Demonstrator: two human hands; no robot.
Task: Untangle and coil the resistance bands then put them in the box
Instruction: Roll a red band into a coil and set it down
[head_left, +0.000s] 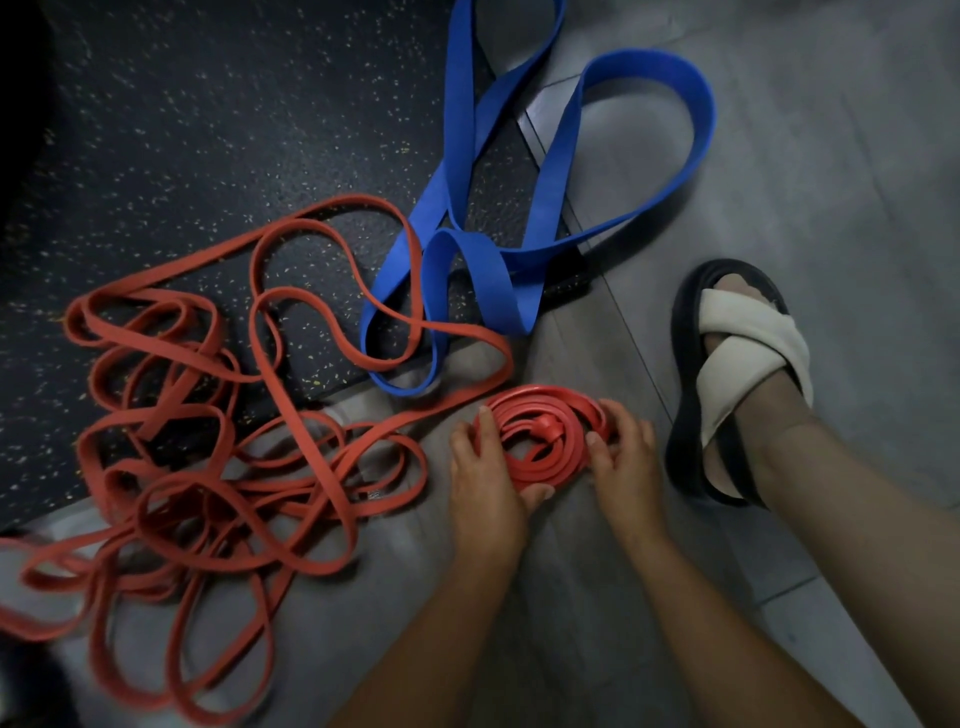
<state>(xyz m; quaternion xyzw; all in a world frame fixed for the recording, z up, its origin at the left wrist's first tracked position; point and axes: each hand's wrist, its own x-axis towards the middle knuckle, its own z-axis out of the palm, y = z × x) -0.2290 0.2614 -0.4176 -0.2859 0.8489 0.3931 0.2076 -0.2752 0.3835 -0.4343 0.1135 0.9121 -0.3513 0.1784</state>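
Floor (779, 156) was half dark speckled mat (208, 130), half grey tile. Red tangle (208, 467), the largest thing, sprawled over the mat's near edge onto tile; number of bands in it unclear. One blue band (457, 171), wide, lay in loose loops across the mat's right edge, a red strand crossing it. One sandalled foot (737, 332) stood on tile. One red coil (540, 431) lay beside it, trailing to the tangle. Left hand (483, 467) and right hand (621, 457) both gripped the coil's rim, fingers curled. Step judged: coiling red, early. Next move needed slack drawn clear of the blue loop. No box in view.
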